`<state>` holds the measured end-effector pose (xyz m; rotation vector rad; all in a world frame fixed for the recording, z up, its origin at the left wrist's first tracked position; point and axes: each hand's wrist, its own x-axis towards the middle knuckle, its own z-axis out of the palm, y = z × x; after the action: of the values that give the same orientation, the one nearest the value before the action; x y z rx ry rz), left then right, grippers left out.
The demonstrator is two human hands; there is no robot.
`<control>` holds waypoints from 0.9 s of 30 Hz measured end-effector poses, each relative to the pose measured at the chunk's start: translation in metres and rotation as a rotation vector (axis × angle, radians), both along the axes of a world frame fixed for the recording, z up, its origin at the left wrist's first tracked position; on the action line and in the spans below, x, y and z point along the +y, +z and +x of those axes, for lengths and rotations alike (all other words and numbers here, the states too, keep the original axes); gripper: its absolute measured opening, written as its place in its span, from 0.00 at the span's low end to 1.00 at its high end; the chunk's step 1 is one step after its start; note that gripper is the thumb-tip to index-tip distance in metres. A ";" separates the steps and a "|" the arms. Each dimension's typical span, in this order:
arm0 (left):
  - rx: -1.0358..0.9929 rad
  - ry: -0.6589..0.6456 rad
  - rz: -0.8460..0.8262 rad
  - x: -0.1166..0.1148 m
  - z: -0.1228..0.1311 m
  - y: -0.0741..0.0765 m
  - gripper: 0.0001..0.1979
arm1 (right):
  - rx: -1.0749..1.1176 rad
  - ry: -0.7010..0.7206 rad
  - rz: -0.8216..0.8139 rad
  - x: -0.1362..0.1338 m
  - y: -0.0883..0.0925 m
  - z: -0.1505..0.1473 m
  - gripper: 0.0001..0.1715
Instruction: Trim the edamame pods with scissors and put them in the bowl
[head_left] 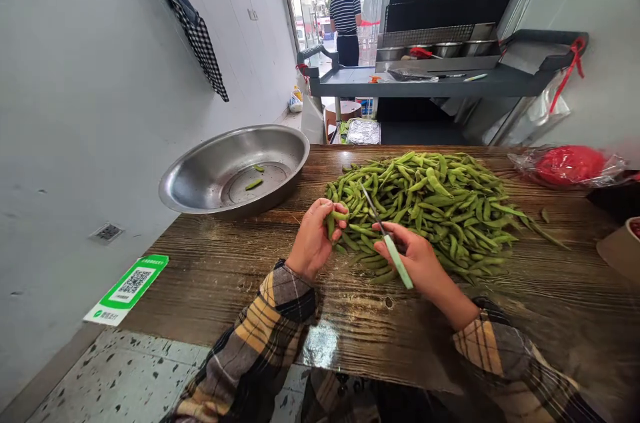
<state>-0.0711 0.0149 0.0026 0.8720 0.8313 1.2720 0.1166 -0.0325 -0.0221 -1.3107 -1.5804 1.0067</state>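
My left hand [317,236] is closed around green edamame pods [340,215], pinched between thumb and fingers at the left edge of the pile. In my right hand [413,255] is a small knife [398,261] with a pale green handle, its narrow blade pointing up and to the left, away from me. The blade tip is close to the pods in my left hand but looks apart from them. A large heap of edamame pods [430,209] spreads over the dark wooden table [240,283] beyond both hands. To the left, a wide steel basin [200,176] holds a few pod pieces [254,184].
A red item in clear plastic [570,165] lies at the table's right back, near a paper tub [620,249]. A QR code card [131,286] is at the left edge. Behind stands a grey cart [345,83] with metal containers; a person [345,13] is near the doorway.
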 end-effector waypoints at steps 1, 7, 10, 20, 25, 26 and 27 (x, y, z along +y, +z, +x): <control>0.067 -0.016 0.003 0.002 -0.001 -0.002 0.10 | 0.068 -0.005 -0.026 0.000 0.001 0.001 0.28; 0.857 -0.096 0.454 0.002 0.003 -0.018 0.01 | 0.300 -0.029 -0.149 0.002 0.005 0.005 0.33; 1.111 -0.090 0.581 -0.002 0.004 -0.024 0.06 | 0.277 -0.021 -0.133 0.001 0.007 0.004 0.34; 0.821 0.024 0.417 0.009 -0.010 -0.008 0.05 | 0.183 0.009 -0.067 0.003 0.003 0.005 0.31; 0.609 -0.058 0.268 0.004 -0.013 0.006 0.13 | 0.094 0.099 -0.031 0.002 0.002 0.004 0.28; 0.591 -0.076 0.259 0.002 -0.012 0.006 0.14 | 0.081 0.121 -0.036 0.001 0.002 0.004 0.28; 0.579 -0.089 0.255 0.000 -0.011 0.007 0.14 | 0.071 0.140 -0.042 0.001 0.001 0.004 0.29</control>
<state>-0.0817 0.0153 0.0093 1.5070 1.0773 1.0690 0.1209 -0.0314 -0.0207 -1.1914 -1.6221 1.1660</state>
